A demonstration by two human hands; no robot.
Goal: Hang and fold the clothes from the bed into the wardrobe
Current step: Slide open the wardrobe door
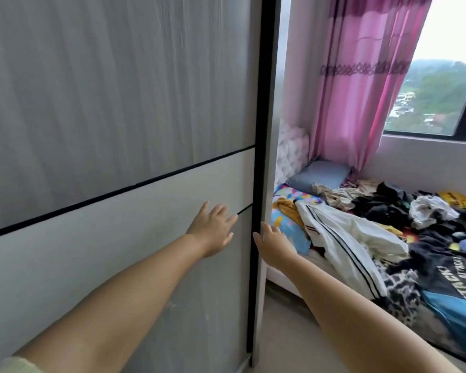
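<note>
Pink curtain [366, 84] behind the clothes-heaped bed [288, 224]; both hands, left hand [213, 232] and right hand [273, 244], open-fingered on the closed grey wardrobe door [119, 103].

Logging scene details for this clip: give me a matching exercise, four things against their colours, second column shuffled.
Things:
1. curtain
2. pillow
3. wardrobe door
4. striped garment on the bed

Colours:
A. white with black stripes
B. grey
C. pink
D. blue-grey

Pairs: 1-C, 2-D, 3-B, 4-A
</note>
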